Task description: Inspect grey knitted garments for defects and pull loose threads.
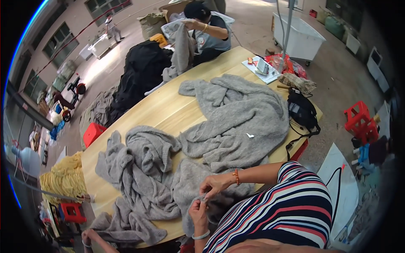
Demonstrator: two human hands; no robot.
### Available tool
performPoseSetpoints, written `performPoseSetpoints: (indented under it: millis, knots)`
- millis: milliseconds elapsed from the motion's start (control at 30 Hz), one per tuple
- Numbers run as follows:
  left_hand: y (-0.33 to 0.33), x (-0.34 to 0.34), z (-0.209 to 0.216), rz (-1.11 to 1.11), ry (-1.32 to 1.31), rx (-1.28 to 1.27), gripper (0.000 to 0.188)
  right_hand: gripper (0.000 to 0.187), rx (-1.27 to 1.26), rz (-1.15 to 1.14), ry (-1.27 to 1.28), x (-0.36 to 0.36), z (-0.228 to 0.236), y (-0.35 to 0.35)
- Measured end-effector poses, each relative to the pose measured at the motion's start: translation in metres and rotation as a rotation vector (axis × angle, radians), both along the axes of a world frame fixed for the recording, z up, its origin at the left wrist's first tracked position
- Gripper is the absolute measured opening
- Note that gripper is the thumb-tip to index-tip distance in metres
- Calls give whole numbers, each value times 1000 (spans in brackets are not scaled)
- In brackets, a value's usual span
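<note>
Fingertips close together: left hand [197, 213] and right hand [214, 184] pinch an edge of the grey knit piece [187, 177], likely keeping it taut. Wooden table [164, 110] underneath apparently carries the slack. More grey knits [249, 111] heaped beyond, probably for easy reach.

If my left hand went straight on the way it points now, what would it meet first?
Your right hand, most likely: it sits just ahead of the left hand, both at the gray fabric, though depth is unclear.
</note>
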State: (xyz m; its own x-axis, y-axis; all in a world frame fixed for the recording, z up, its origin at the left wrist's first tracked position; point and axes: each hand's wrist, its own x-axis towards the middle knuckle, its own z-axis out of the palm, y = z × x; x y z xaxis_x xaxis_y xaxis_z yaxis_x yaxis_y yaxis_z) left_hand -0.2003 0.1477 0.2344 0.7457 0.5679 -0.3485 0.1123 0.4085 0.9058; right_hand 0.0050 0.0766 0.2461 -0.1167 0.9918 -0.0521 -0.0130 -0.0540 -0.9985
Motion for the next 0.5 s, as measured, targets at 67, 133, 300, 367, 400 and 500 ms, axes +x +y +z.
performPoseSetpoints:
  millis: [67,133,300,367,400,500]
  knots:
    - [-2,-1,-3,57,5,26,11,25,-14,88,-104,0,-7,2]
    - [-7,-2,-2,23,11,68,13,24,-44,66,-180,-7,-25,4]
    - [-9,-3,-13,121,26,340,10,23,178,-34,-199,-15,-23,-5]
    - [-5,-11,-41,235,-48,530,24,22,244,-71,-251,-19,-23,-7]
    - [-6,-8,-33,234,-41,525,24,22,311,-115,-264,-22,-25,-7]
    - [-8,1,3,271,-35,856,57,22,397,-180,-287,-29,-24,-8]
